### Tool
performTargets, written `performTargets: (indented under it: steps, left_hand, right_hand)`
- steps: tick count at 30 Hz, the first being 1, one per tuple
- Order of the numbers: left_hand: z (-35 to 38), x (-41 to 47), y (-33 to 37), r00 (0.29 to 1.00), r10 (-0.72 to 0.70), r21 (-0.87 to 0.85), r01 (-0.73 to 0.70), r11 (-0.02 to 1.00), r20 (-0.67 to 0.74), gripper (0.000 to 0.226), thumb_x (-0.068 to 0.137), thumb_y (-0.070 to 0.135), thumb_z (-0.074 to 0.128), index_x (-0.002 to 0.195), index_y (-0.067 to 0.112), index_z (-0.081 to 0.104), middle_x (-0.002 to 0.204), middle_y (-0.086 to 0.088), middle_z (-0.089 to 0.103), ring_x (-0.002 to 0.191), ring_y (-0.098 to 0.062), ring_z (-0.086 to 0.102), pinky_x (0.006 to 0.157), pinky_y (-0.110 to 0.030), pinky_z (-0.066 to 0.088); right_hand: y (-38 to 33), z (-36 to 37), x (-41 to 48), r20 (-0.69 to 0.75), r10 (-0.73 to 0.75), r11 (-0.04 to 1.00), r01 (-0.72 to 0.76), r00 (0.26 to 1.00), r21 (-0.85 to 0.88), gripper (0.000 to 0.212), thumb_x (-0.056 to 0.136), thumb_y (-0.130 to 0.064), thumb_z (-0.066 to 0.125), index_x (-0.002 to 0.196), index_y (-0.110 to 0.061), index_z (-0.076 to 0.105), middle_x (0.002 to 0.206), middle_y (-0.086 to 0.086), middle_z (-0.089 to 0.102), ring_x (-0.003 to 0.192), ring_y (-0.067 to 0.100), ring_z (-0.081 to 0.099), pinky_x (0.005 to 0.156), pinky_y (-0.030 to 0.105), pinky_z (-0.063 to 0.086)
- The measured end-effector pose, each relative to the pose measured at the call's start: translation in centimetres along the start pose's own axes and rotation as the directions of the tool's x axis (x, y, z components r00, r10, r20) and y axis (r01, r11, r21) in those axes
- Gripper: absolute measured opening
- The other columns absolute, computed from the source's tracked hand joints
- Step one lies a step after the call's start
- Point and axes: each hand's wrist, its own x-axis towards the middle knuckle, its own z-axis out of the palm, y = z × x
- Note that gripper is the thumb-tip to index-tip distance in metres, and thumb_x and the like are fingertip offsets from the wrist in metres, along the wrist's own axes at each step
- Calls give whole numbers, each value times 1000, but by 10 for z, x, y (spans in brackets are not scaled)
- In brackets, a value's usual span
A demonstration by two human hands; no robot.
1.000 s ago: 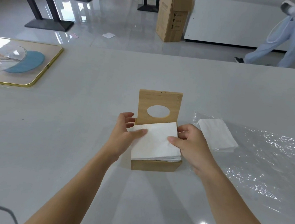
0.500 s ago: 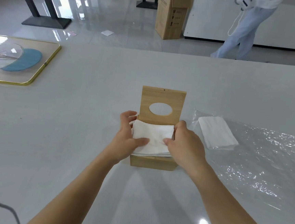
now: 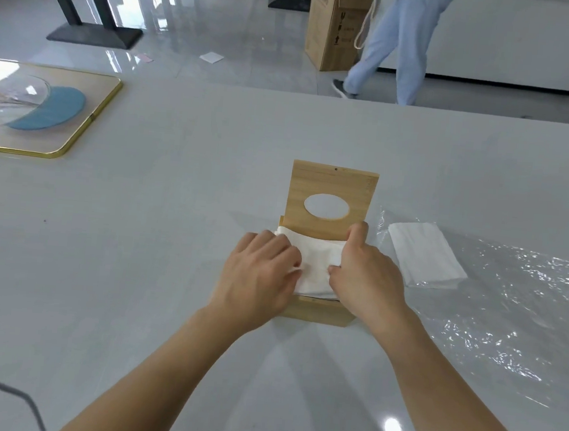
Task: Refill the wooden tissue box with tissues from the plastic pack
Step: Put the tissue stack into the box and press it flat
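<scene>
Wooden and pale, the tissue box (image 3: 317,312) sits on the white table (image 3: 171,239) with its hinged lid (image 3: 334,185) standing upright at the far side, an oval opening cut through it; inside the box lies a stack of white tissues (image 3: 316,266), its top sheets rumpled and rising slightly above the box's front wall; the left hand (image 3: 259,275) lies palm-down over the near-left part of the stack, fingers extended and close together, pressing on the tissues rather than gripping them; the right hand (image 3: 367,277) lies on the right part of the stack, fingers curled down over the tissues at the box's right edge, its index finger reaching up to the foot of the lid; whether those fingers pinch any sheet cannot be told. Just right of the box, the clear plastic pack (image 3: 509,303) lies flattened and crinkled on the table, and a smaller stack of tissues (image 3: 424,255) rests at its end nearest the box. Far left of the box sits a gold-rimmed tray (image 3: 77,135); beyond the box, past the table's far edge, stand a cardboard carton (image 3: 331,23) and a person (image 3: 394,42) in light trousers.
</scene>
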Motion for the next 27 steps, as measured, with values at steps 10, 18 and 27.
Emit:
performTargets:
  steps: [10,18,27]
  left_hand:
    - [1,-13,8,995,80,276,-92,957,55,33,89,23,42,65,20,64,68,9,63,95,-18,65,105,-36,19]
    - [0,-7,13,996,69,289,-82,954,56,26,81,20,43,65,18,63,69,6,62,94,-20,61,105,-39,17]
    - [6,12,27,985,26,350,-86,933,173,26,78,11,43,62,15,63,81,-1,68,89,-25,66,96,-35,30]
  right_hand:
    - [-2,3,2,-4,-5,998,4,1000,-69,38,83,-6,49,117,-4,31,59,-1,34,49,22,37,45,30,24]
    - [10,1,-14,-313,-215,975,184,925,-125,26,72,-3,67,96,-10,62,77,4,63,70,30,60,65,36,34]
    - [27,21,-16,-291,-410,895,322,864,-308,19,66,0,57,73,-16,63,76,-5,66,101,19,65,89,41,24]
